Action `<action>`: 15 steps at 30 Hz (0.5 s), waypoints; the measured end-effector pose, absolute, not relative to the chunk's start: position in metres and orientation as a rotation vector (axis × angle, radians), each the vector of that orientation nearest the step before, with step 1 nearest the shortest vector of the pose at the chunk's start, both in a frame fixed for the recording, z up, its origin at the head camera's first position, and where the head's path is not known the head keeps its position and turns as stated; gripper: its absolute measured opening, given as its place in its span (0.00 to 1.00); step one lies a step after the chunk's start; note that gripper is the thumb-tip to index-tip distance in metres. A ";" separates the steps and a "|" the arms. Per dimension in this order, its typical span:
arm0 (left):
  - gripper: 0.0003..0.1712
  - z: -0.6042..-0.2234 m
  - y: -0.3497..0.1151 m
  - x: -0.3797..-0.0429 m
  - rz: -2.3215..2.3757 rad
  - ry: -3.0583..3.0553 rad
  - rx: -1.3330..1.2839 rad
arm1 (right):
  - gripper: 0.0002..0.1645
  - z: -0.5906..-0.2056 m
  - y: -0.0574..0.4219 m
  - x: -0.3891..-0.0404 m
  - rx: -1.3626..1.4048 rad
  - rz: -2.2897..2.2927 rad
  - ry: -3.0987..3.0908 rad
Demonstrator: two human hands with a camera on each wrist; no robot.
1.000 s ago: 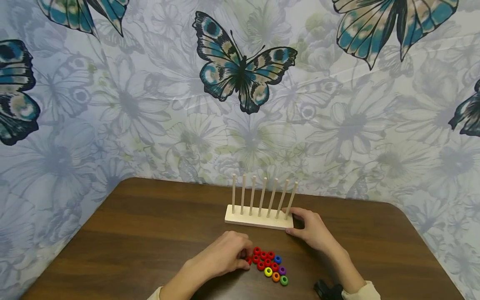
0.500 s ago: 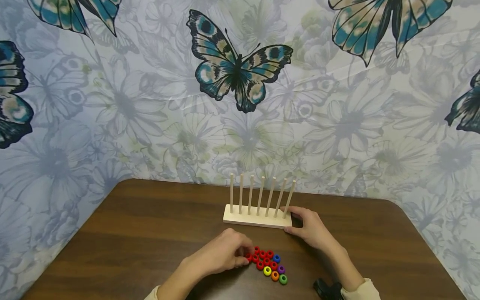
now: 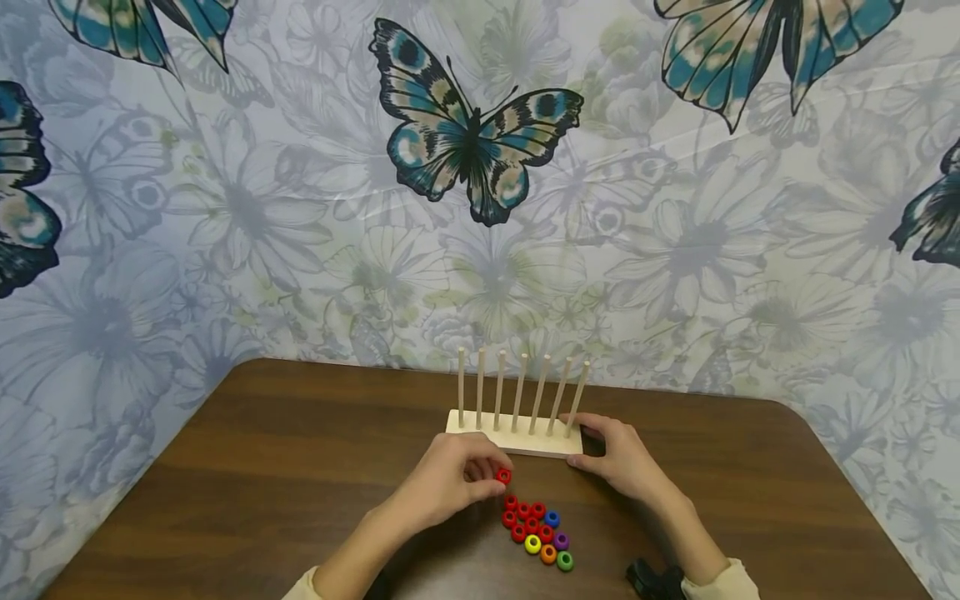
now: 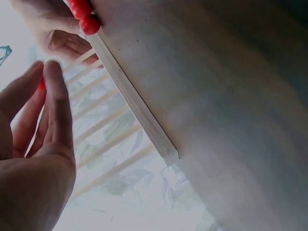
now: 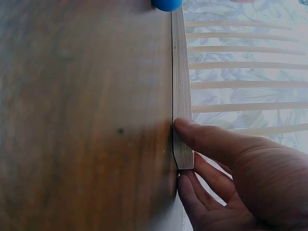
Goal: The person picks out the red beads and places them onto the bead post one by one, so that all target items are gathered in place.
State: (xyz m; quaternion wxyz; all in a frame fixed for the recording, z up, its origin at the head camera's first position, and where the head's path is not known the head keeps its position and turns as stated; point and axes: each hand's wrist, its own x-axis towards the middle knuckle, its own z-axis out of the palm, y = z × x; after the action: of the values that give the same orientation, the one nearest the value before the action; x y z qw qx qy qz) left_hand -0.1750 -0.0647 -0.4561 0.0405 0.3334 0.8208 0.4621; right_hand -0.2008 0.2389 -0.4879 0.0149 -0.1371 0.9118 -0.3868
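My left hand [image 3: 453, 479] pinches a red bead [image 3: 503, 476] between thumb and fingertips, raised just in front of the wooden peg board [image 3: 517, 442]. In the left wrist view only a sliver of that bead shows between the fingertips. The board's several upright pegs [image 3: 519, 392] are bare. My right hand [image 3: 622, 458] grips the board's right end, thumb on the front edge [image 5: 184, 126] and fingers around the end and behind. Below the left hand lie more red beads [image 3: 532, 526], with a blue bead [image 3: 552, 518], a purple bead [image 3: 561, 542], a yellow, an orange and a green bead [image 3: 565, 561].
Everything stands on a brown wooden table [image 3: 300, 450]. A black object [image 3: 654, 578] lies at the front edge beside the right sleeve [image 3: 722, 582]. Behind the table hangs a butterfly-patterned cloth [image 3: 315, 250].
My left hand has taken a red bead from the left edge of the group and lifted it up toward the peg board. The right hand keeps its grip on the board's end.
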 end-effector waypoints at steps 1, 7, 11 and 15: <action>0.09 -0.456 -0.063 -0.176 1.459 2.515 1.016 | 0.33 -0.489 0.239 -0.201 -0.434 -1.204 2.839; 0.10 -0.449 -0.043 -0.184 1.649 2.549 0.955 | 0.32 -0.490 0.237 -0.201 -0.462 -1.232 2.836; 0.11 -0.436 -0.026 -0.189 1.739 2.569 0.943 | 0.32 -0.490 0.236 -0.202 -0.446 -1.229 2.839; 0.11 -0.423 -0.008 -0.194 1.809 2.575 0.986 | 0.32 -0.487 0.241 -0.203 -0.415 -1.208 2.848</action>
State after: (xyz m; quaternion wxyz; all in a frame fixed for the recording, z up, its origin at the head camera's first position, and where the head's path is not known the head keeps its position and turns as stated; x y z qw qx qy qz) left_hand -0.1935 -0.0083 -0.4228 -0.0782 0.2982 0.7784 0.5469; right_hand -0.2026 0.2411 -0.4872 0.0101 -0.1328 0.9124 -0.3870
